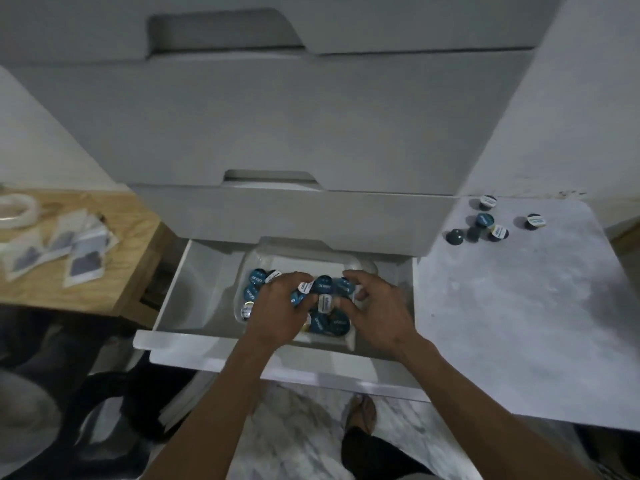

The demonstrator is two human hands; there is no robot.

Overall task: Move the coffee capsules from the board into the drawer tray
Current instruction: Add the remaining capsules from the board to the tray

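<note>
Both my hands were over the tray [360,266] in the open drawer [194,292]. My left hand [280,313] pinched a capsule [325,303] (white label up), my right hand [377,313] spread loosely. Six capsules [484,220] remained on the board [519,323].

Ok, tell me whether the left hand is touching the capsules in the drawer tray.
Touching. The head view shows the left hand resting on the capsules in the tray, its fingers pressed against them.
</note>
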